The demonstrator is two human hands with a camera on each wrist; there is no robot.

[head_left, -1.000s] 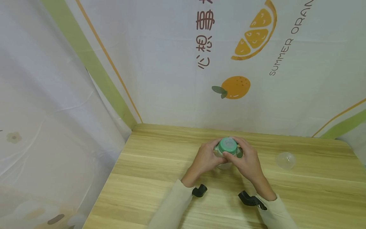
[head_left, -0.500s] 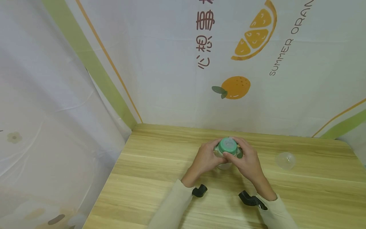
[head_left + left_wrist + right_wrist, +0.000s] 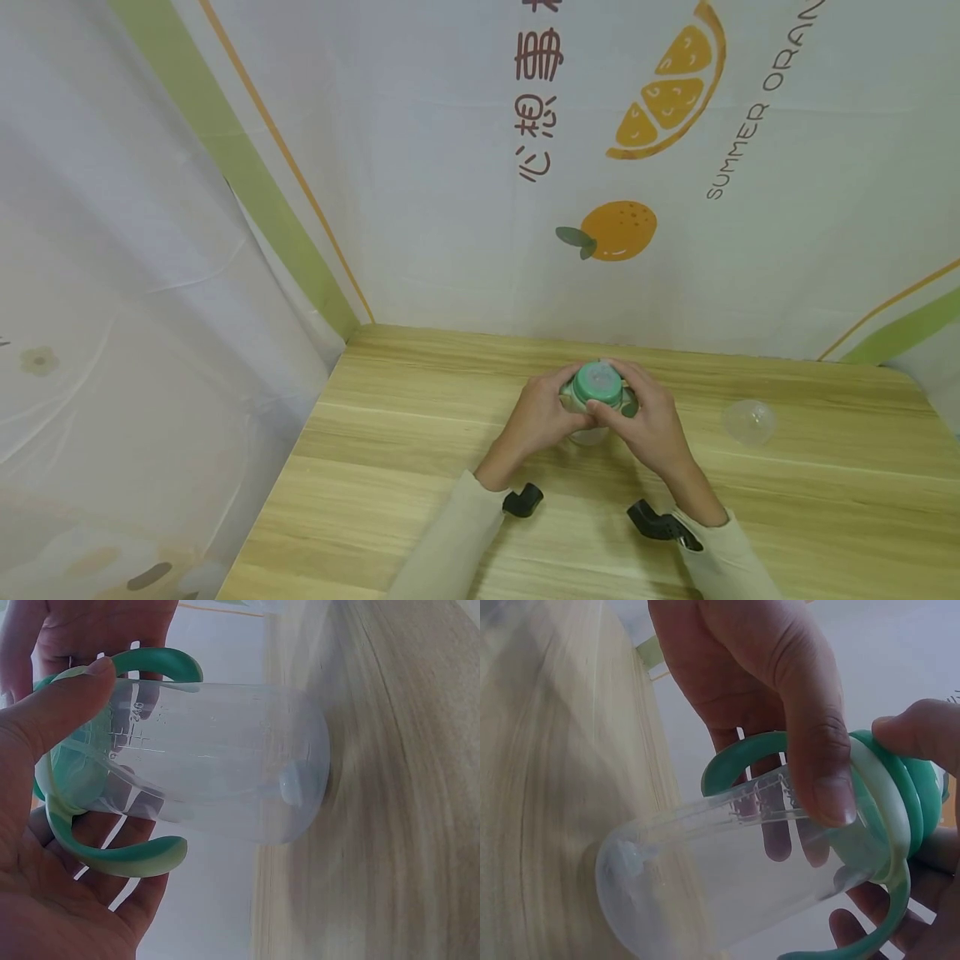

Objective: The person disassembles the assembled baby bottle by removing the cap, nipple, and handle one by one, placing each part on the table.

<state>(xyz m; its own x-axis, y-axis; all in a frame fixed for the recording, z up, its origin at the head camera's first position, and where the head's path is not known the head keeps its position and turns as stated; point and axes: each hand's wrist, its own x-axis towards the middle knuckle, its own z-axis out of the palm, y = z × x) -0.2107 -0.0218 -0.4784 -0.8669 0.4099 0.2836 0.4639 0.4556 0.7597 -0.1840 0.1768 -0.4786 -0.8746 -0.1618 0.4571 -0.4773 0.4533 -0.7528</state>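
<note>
A clear baby bottle (image 3: 588, 436) with a green collar (image 3: 598, 382) stands upright at the back middle of the table, its base down on the wood. Two curved green handles (image 3: 135, 859) stick out from its neck. My left hand (image 3: 536, 412) grips the bottle just under the collar, thumb across the front and fingers behind. From the other side my right hand (image 3: 651, 417) holds the green collar, its thumb (image 3: 919, 727) pressed on the rim. Inside the bottle, a straw ends in a small white weight (image 3: 291, 785) near the base. Fingers behind the neck are partly hidden.
A clear dome cap (image 3: 750, 422) lies on the wooden table (image 3: 360, 467) to the right of the bottle. Behind rises a white printed curtain (image 3: 450, 208), and another hangs at the left. Black camera mounts (image 3: 523, 500) jut from both sleeves.
</note>
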